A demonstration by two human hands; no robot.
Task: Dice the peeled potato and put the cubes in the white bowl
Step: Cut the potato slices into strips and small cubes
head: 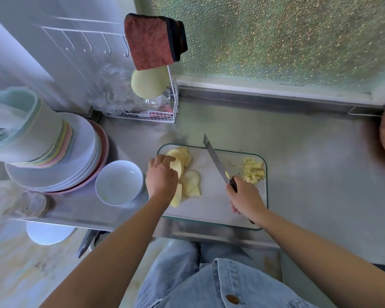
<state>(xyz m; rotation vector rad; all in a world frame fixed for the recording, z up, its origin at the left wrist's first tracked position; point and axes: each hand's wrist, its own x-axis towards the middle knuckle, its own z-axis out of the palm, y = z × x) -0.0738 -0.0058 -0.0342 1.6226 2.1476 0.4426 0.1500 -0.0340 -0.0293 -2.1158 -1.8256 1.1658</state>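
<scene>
Centrally, open board (pixel 209 196) between potato slices (pixel 192 182) and knife (pixel 215 160).

A cutting board (pixel 209 196) lies on the counter (pixel 309 174), at its near edge. Potato slices (pixel 190 181) lie on the board's left part under the left hand (pixel 161 178). Potato cubes (pixel 253 170) sit in its far right corner. Between them the right hand (pixel 246 196) holds a knife (pixel 216 161), blade pointing away. The bowl (pixel 111 174) stands just left of the board. A stack of plates (pixel 80 152) stands behind and left of the bowl. A wire rack (pixel 156 114) stands at the counter's back.
</scene>
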